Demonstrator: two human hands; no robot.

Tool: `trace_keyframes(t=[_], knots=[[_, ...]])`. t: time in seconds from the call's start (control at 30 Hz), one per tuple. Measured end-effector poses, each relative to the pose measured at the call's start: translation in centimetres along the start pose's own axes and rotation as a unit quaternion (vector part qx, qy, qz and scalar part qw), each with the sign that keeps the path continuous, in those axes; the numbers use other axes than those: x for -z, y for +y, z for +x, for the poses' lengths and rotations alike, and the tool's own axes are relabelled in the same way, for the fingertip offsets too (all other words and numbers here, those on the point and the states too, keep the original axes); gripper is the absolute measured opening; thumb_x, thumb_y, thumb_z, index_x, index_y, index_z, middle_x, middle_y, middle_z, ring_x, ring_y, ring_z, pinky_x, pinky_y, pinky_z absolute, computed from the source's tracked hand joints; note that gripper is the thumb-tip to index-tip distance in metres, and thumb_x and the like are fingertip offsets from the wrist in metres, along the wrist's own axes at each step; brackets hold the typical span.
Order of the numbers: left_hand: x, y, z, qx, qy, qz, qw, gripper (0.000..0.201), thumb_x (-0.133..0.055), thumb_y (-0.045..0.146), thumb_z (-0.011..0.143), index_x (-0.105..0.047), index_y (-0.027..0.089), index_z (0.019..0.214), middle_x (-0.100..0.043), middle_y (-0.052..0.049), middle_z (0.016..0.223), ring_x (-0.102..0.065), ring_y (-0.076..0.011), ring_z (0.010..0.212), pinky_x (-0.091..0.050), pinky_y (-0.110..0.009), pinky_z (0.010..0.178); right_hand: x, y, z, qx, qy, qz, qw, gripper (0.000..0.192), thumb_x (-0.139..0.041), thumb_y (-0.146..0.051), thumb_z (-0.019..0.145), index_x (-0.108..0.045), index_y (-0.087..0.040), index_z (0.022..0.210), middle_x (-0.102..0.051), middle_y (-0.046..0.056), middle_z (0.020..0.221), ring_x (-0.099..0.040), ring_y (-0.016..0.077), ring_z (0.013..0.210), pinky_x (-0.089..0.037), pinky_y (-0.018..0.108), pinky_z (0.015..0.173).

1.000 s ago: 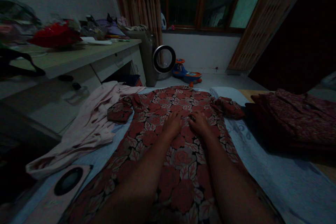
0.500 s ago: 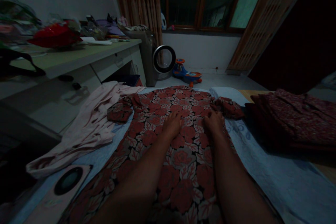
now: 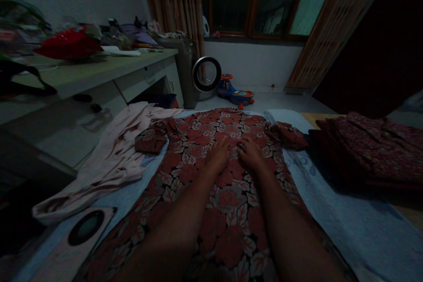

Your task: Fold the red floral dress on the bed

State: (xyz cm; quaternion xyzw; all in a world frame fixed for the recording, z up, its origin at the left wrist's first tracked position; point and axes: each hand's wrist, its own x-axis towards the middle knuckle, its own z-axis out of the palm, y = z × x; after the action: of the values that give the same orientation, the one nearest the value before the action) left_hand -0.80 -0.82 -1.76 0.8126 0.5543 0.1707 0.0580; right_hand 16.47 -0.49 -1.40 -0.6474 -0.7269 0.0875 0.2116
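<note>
A red floral dress [image 3: 228,198] with grey leaves on black lies spread out in front of me, its short sleeves out to both sides. My left hand [image 3: 218,156] rests on the upper middle of it, palm down, fingers stretched forward and slightly bent. Just to its right, my right hand [image 3: 251,154] also touches the dress, with its fingers apart and a little curled. Neither hand appears to grip the cloth. Beneath the dress is a light blue sheet [image 3: 343,220].
A crumpled pale pink garment [image 3: 115,154] lies left, above a pink flat case with a dark oval [image 3: 86,228]. Folded dark red clothes [image 3: 380,150] are stacked right. A cluttered desk [image 3: 132,66], a washing machine with its door open [image 3: 206,77] and a blue ride-on toy [image 3: 234,92] stand beyond.
My right hand has slid left across the dress, from near its right side toward the middle, closer to my left hand. My left hand has barely moved.
</note>
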Motion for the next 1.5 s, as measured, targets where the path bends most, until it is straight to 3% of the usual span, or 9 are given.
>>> trace_keyframes(t=[0.33,0.63,0.7,0.77,0.87,0.97,1.07,1.27,1.5], knots=[[0.2,-0.1,0.0,-0.004,-0.002,-0.018,1.000,0.037,-0.049,0.024,0.097,-0.057,0.026,0.133,-0.055,-0.002,0.146,-0.047,-0.0256,0.131,-0.042,-0.044,0.108,1.3,2.1,-0.1,-0.137,0.008,-0.065,0.988,0.041,-0.054,-0.039,0.090,-0.061,-0.020,0.125,-0.055,0.013,0.135,-0.050,0.0291,0.125,-0.037,0.041,0.105],[0.8,0.2,-0.1,0.003,-0.013,-0.016,1.000,0.034,-0.049,0.024,0.097,-0.057,0.025,0.130,-0.056,-0.004,0.144,-0.048,-0.0251,0.130,-0.043,-0.042,0.106,2.2,4.1,-0.4,-0.271,0.079,-0.103,0.954,0.051,-0.057,-0.037,0.087,-0.057,-0.016,0.133,-0.051,0.020,0.136,-0.049,0.0357,0.126,-0.036,0.047,0.104],[1.1,0.3,-0.1,-0.001,-0.016,-0.018,1.000,0.033,-0.048,0.024,0.098,-0.057,0.025,0.130,-0.059,-0.005,0.141,-0.049,-0.0255,0.128,-0.043,-0.042,0.104,2.0,3.4,-0.3,-0.262,0.099,-0.101,0.955,0.052,-0.057,-0.036,0.086,-0.056,-0.015,0.134,-0.050,0.021,0.138,-0.047,0.0371,0.127,-0.035,0.048,0.105],[1.3,0.3,0.0,-0.002,-0.016,-0.019,1.000,0.033,-0.045,0.026,0.099,-0.056,0.026,0.131,-0.061,-0.005,0.138,-0.049,-0.0259,0.126,-0.044,-0.042,0.103,1.5,2.4,-0.1,-0.196,0.100,-0.087,0.972,0.049,-0.055,-0.030,0.087,-0.056,-0.017,0.134,-0.051,0.018,0.139,-0.046,0.0343,0.129,-0.034,0.047,0.107],[1.4,0.4,0.3,0.001,-0.018,-0.016,1.000,0.034,-0.044,0.029,0.100,-0.055,0.027,0.133,-0.063,-0.005,0.133,-0.050,-0.0261,0.124,-0.044,-0.042,0.101,0.4,0.7,0.1,-0.037,0.050,-0.042,0.997,0.044,-0.049,-0.019,0.088,-0.059,-0.021,0.131,-0.055,0.011,0.140,-0.047,0.0257,0.129,-0.033,0.040,0.109],[1.1,0.3,0.5,0.005,-0.014,-0.014,1.000,0.038,-0.047,0.028,0.098,-0.052,0.028,0.137,-0.060,-0.005,0.137,-0.051,-0.0273,0.123,-0.044,-0.043,0.100,-0.5,-0.4,0.1,0.030,-0.007,-0.021,0.999,0.037,-0.048,-0.021,0.092,-0.063,-0.024,0.126,-0.059,0.007,0.138,-0.050,0.0223,0.127,-0.033,0.037,0.110],[0.7,0.3,0.6,0.006,-0.004,-0.013,1.000,0.043,-0.052,0.026,0.096,-0.049,0.026,0.139,-0.057,-0.006,0.142,-0.049,-0.0285,0.125,-0.044,-0.046,0.102,-0.6,-0.4,0.0,0.004,-0.010,-0.053,0.999,0.036,-0.051,-0.029,0.093,-0.063,-0.024,0.126,-0.059,0.009,0.138,-0.051,0.0244,0.127,-0.034,0.039,0.109],[0.7,0.3,0.5,0.007,-0.005,-0.013,1.000,0.040,-0.052,0.024,0.095,-0.052,0.028,0.135,-0.060,-0.004,0.139,-0.049,-0.0280,0.124,-0.044,-0.046,0.101,0.4,0.8,-0.2,-0.128,0.019,-0.118,0.984,0.043,-0.050,-0.044,0.094,-0.060,-0.024,0.131,-0.053,0.012,0.143,-0.046,0.0306,0.131,-0.033,0.047,0.110],[0.8,0.4,0.4,0.009,0.003,-0.024,1.000,0.035,-0.053,0.026,0.095,-0.057,0.027,0.129,-0.062,-0.005,0.134,-0.049,-0.0287,0.125,-0.044,-0.047,0.100,2.6,1.7,0.9,-0.212,-0.021,-0.156,0.964,0.045,-0.057,-0.049,0.087,-0.068,-0.023,0.123,-0.059,0.018,0.133,-0.053,0.0392,0.124,-0.039,0.058,0.100]])
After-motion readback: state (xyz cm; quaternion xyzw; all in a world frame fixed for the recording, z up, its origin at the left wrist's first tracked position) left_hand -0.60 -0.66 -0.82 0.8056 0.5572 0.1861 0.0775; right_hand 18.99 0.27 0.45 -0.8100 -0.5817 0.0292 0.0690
